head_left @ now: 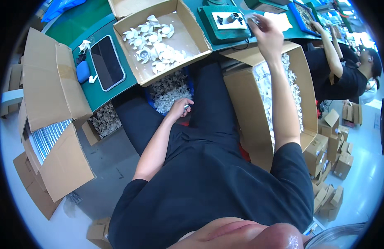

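My left hand is closed in front of my lap, around a small shiny grey piece whose kind I cannot tell. Just beyond it is a blue bin full of small whitish-grey parts. My right hand is raised at the right side of a green bench device. Its thumb and finger are pinched; a pale blur shows at the tips, too unclear to name. On the device's white top plate stands a dark round fitting between smaller knobs.
White fan impellers lie in an open cardboard box on the green bench. A phone and a blue case lie left of it. Beneath my right forearm stands a carton of white parts. A co-worker sits at right.
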Motion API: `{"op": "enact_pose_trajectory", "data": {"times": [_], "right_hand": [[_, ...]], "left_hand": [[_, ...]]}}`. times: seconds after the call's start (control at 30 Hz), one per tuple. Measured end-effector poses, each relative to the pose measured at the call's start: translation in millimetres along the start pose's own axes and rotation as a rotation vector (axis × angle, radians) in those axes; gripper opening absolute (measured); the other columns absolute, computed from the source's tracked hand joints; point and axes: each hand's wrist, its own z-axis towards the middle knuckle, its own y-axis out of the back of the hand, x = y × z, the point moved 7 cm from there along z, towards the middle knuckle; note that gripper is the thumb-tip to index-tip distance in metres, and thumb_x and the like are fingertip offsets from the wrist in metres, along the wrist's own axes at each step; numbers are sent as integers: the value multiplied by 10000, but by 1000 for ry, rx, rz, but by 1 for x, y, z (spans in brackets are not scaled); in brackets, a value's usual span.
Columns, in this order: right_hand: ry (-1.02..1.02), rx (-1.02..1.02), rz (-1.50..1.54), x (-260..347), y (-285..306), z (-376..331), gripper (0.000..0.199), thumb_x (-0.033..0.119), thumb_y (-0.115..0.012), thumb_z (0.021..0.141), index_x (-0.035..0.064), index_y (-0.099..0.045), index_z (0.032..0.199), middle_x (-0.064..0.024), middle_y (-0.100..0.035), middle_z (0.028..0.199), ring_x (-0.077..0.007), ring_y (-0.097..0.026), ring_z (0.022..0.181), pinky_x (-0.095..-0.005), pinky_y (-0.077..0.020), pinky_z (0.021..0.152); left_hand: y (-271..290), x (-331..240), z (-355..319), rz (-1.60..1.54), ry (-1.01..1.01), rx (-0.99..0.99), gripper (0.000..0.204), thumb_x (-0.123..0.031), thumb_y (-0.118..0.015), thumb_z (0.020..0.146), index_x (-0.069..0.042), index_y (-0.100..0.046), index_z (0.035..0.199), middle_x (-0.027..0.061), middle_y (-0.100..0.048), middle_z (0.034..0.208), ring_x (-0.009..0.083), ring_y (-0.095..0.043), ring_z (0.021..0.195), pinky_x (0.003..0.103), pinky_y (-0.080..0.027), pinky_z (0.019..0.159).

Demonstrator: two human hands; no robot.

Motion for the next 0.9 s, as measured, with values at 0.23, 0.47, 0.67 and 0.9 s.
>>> {"op": "enact_pose_trajectory", "data": {"times": [0.23, 0.47, 0.67, 0.9], "right_hand": [[234, 9, -18, 28, -33, 13, 267, 161, -806, 903, 45, -769, 1141, -74, -775, 992, -139, -728, 931, -276, -557, 837], [537, -72, -84, 41, -39, 6, 228, 106, -848, 843, 85, -806, 1066, -73, -774, 1067, -200, -745, 981, -307, -577, 859], [703, -237, -89, 40, -40, -5, 222, 86, -868, 807, 78, -811, 1021, -75, -767, 1036, -209, -731, 951, -311, -585, 823], [613, -159, -82, 28, -42, 3, 190, 75, -785, 888, 49, -791, 1076, -76, -765, 1041, -195, -718, 954, -321, -580, 864]], "left_hand": [[8, 5, -7, -24, 9, -24, 360, -238, -417, 988, -18, -670, 1119, 53, -607, 747, 112, -498, 516, 263, -376, 443], [6, 12, -9, 16, 75, 8, 343, -239, -398, 996, -37, -664, 1071, 9, -583, 746, 82, -487, 561, 236, -358, 480], [3, 18, 2, 5, 109, 13, 330, -242, -391, 1004, -45, -655, 1025, 11, -583, 755, 86, -487, 573, 243, -363, 490], [15, 26, -8, -25, 95, -49, 342, -238, -388, 1014, -21, -651, 1017, 45, -594, 737, 113, -478, 515, 265, -379, 451]]}}
